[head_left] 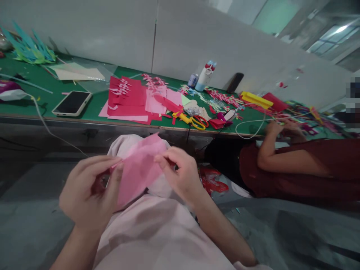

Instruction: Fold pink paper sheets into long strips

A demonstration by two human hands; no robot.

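Note:
A sheet of pink paper (139,170) is held up over my lap, between my two hands. My left hand (90,191) pinches its left edge with thumb and forefinger. At the opposite edge, my right hand (180,174) grips it between thumb and bent fingers. The paper looks thin and slightly slanted, with its upper corner pointing towards the table. Beyond it on the table lie red paper sheets (128,110) with small cut pieces on top. Yellow-handled scissors (191,120) rest to their right.
Along the green table (101,122) are a phone (72,103), a white bottle (205,77), a small can (192,80), a yellow tool (257,100) and many cut paper strips. A white cord (42,112) hangs over the front edge. To the right, a co-worker's arm (292,161) reaches onto the table.

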